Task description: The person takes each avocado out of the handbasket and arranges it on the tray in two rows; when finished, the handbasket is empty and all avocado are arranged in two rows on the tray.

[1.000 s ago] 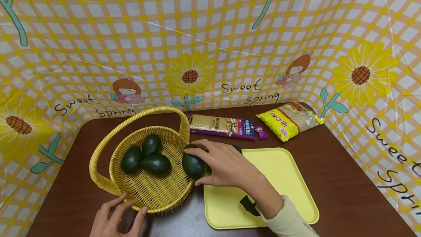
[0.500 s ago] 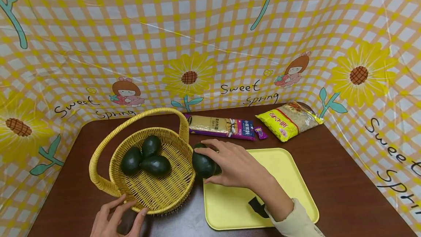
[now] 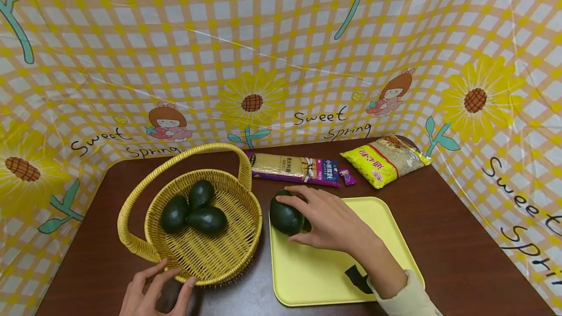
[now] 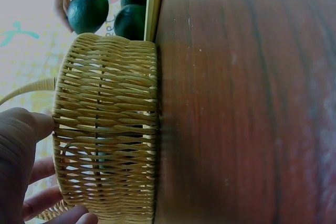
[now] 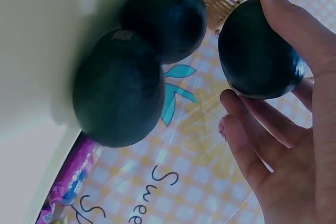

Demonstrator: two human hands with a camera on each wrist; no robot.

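My right hand (image 3: 327, 218) grips a dark green avocado (image 3: 286, 216) over the left edge of the yellow tray (image 3: 307, 277). In the right wrist view, two more avocados, a nearer one (image 5: 119, 90) and another (image 5: 167, 20), sit together on the tray. The right hand mostly hides them from the head view. My left hand (image 3: 153, 289) rests its spread fingertips on the near rim of the handled wicker basket (image 3: 206, 257). Inside that basket, three avocados (image 3: 207, 221) lie together on the left side.
Behind the tray lie a pasta packet (image 3: 290, 168), a small purple packet (image 3: 347, 176) and a yellow bag (image 3: 386, 160). A black strip (image 3: 358, 279) shows over the tray by the right wrist. Checked cloth (image 3: 281, 38) rises behind the brown table (image 3: 465, 257).
My right hand has moved right with the avocado, from beside the basket's right rim to over the tray's left edge. The left hand stays at the basket rim.
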